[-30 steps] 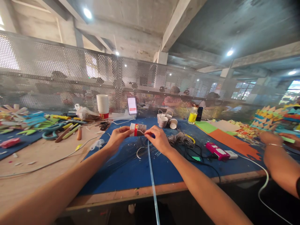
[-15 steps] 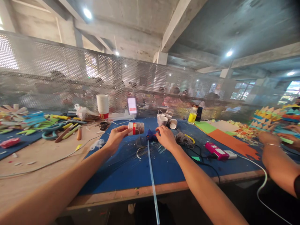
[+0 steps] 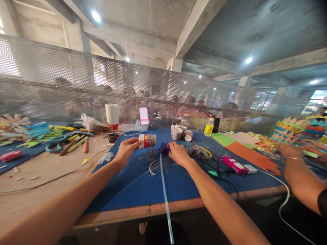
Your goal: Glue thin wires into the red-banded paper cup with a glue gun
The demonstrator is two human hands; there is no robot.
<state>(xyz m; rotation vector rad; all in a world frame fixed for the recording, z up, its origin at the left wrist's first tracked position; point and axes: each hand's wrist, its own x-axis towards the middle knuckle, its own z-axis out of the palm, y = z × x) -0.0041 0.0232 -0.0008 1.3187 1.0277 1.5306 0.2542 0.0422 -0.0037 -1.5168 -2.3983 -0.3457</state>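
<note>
My left hand pinches the rim end of a paper cup, held on its side above the blue mat. The cup is white and red near my fingers, with grey-brown cord wound around its other end. Just to the right, my right hand has its fingers closed around the handle of a blue glue gun, low over the mat. A long translucent glue stick sticks out of the gun towards me, past the table edge. A thin pale loop of cord lies near the gun.
Behind my hands stand small cord-wrapped cups, a cup stack and a yellow-labelled bottle. A cord coil and pink power strip lie right. Scissors lie left. Another person's arm reaches in at right.
My right hand has shifted slightly left and down, its fingers closing in against the glue gun. The cup in my left hand has moved slightly left.
</note>
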